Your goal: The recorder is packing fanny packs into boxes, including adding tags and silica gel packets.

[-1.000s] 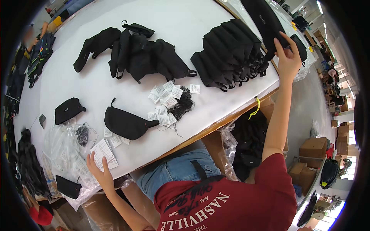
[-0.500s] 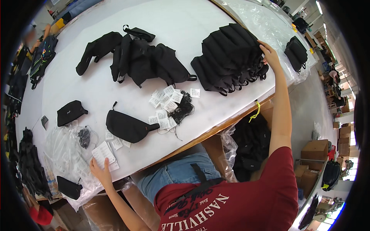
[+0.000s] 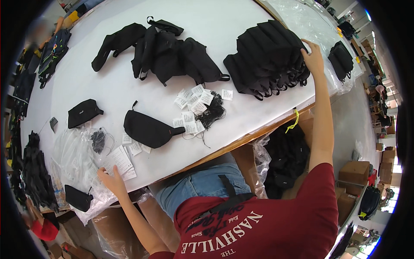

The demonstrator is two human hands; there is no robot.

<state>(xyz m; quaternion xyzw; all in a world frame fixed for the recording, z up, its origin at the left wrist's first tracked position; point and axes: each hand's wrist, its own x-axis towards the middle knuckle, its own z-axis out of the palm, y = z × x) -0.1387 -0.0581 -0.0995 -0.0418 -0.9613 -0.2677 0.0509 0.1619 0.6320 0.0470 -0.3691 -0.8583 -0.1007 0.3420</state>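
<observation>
White table (image 3: 241,26): my right hand (image 3: 314,60), off the far bag, now lies flat on the stacked black fabric pouches (image 3: 267,56) at two o'clock; left hand (image 3: 113,181) spread on white paper tags (image 3: 118,160) at eight.

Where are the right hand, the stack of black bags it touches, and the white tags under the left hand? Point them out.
right hand (image 3: 312,58), head view, on the back of the hand.
stack of black bags (image 3: 265,56), head view, on the top bag's middle.
white tags (image 3: 118,160), head view, on the largest card.
</observation>
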